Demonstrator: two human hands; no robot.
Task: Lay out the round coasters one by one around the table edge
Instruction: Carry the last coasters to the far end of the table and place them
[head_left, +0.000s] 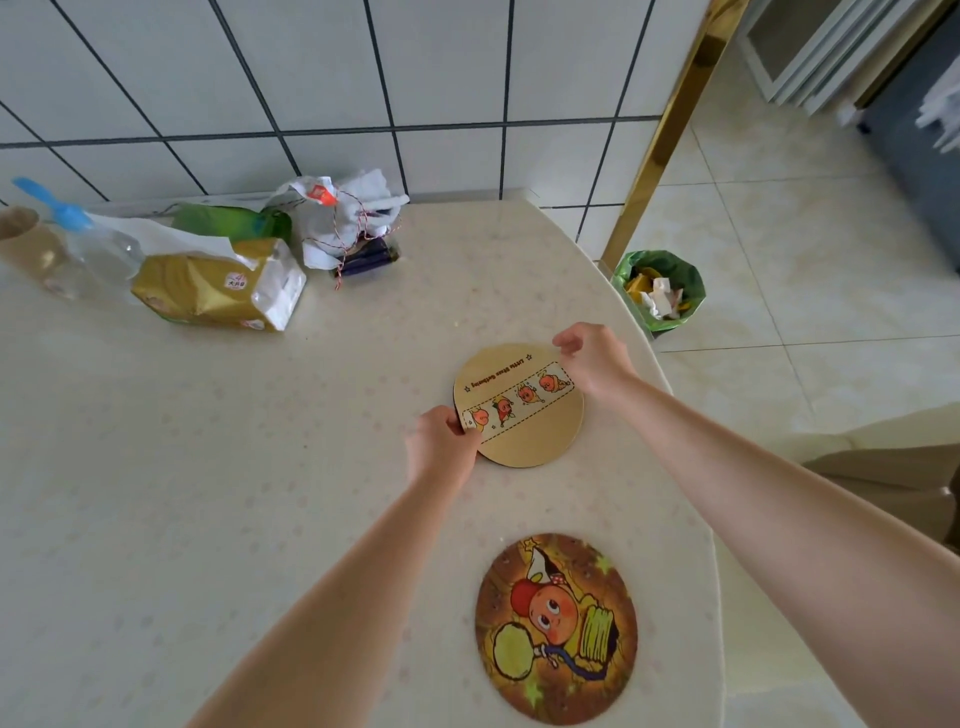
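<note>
Tan coaster (524, 415): round, printed with a strip of small orange cartoon figures and a line of lettering; it sits on the desk (208, 467) close to the right-hand curved edge, held at two opposite rim points.
Left hand (441, 447): fingers curled over the coaster's near-left rim, pinching it.
Right hand (592, 358): fingertips closed on the coaster's far-right rim.
Whether the coaster lies flat or is slightly raised: cannot tell.
Picture coaster (556, 629): round, dark orange, with a large cartoon character; lies flat on the desk nearer the person, beside the same edge, well apart from the held one and untouched.
Desk: pale, speckled surface with a rounded right side, pushed against a white tiled wall (311, 78).
Far-left clutter: a clear bottle with a blue cap (88, 244), a gold and white packet (218, 286), a green bag (234, 221), and a white bundle tied with red-and-white string (348, 218).
Floor: a bin lined with a green bag (660, 291), holding scraps, stands just beyond the desk's edge.
</note>
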